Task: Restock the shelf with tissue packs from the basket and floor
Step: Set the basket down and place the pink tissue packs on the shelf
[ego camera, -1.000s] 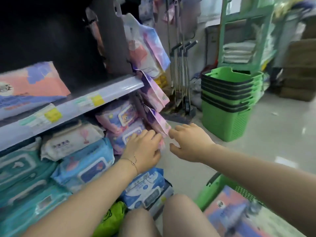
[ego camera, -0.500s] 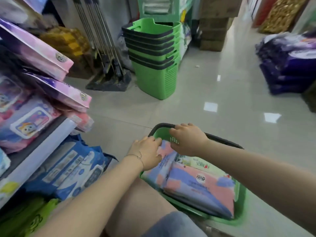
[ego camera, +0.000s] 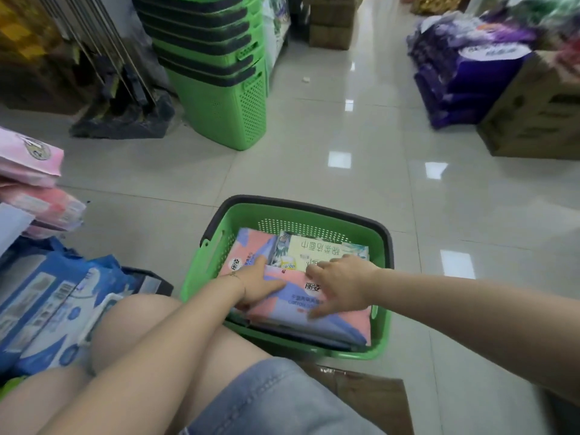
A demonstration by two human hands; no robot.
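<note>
A green basket [ego camera: 301, 211] with a dark rim stands on the floor in front of my knees. On top inside it lies a pink-and-blue tissue pack [ego camera: 317, 321]. Behind that are a second pink-and-blue pack [ego camera: 248, 246] and a cream pack [ego camera: 323, 249]. My left hand [ego camera: 260, 282] grips the left edge of the top pack, thumb lying over it. My right hand [ego camera: 339, 284] lies on the pack with fingers spread, fingertips at its far edge. The shelf corner [ego camera: 12, 221] with pink packs [ego camera: 28, 171] shows at the left edge.
Blue wipe packs [ego camera: 53, 309] lie low at the left beside my knee. A stack of green baskets [ego camera: 219, 73] and mop handles [ego camera: 119, 89] stand ahead. At the right are purple packs [ego camera: 464, 73] and a cardboard box [ego camera: 533, 114]. Flat cardboard [ego camera: 370, 397] lies near me.
My view swung from the shelf to the basket on the floor. Both hands left the shelf packs, passed over the basket rim and came down on the top pink-and-blue pack.
</note>
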